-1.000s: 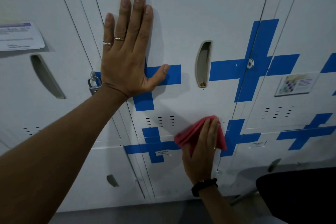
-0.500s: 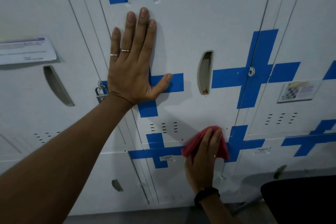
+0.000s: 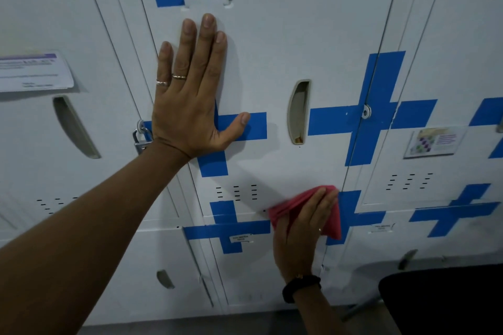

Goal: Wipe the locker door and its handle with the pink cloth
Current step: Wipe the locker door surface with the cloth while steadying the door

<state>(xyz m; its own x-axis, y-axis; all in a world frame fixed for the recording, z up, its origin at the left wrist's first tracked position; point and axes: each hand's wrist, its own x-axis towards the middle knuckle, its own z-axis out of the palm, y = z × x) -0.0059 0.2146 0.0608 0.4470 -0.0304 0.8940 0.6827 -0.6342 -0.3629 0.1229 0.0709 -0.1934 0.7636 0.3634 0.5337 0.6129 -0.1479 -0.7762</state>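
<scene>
Pressing the pink cloth (image 3: 330, 216) flat-fingered at the locker door (image 3: 285, 43)'s bottom right corner, right hand (image 3: 300, 236) sits below the handle (image 3: 298, 111); left hand (image 3: 190, 106) lies splayed open left of it, covering blue tape.

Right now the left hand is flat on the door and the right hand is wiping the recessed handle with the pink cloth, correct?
Not quite. The head view shows the right hand pressing the pink cloth on the door's bottom edge, well below the handle. The left hand is flat on the door.

Left hand (image 3: 190, 100) flat, fingers straight and spread, thumb out sideways, 2 rings, arm outstretched. Right hand (image 3: 300, 236) lower, fingers straight, pointing up, dark wristband.
</scene>
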